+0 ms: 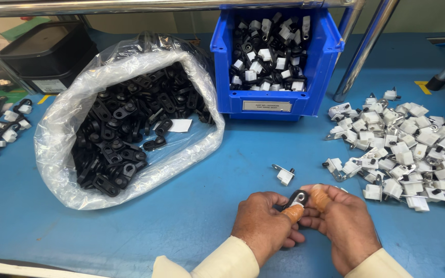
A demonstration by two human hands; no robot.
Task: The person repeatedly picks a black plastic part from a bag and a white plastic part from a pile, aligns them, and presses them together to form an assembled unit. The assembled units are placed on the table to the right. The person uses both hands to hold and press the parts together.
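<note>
My left hand (263,221) and my right hand (343,226) meet low in the middle of the view over the blue table (207,206). Together they pinch a small black clip with a metal eyelet (298,197) between thumbs and forefingers; orange finger cots cover my fingertips. A single white part with a metal tab (284,175) lies on the table just above my hands.
An open clear plastic bag (68,128) full of black clips lies at the left. A blue bin (279,98) of black-and-white assembled pieces stands at the back. A heap of white parts (408,149) spreads at the right. Slanted metal poles (361,51) rise behind.
</note>
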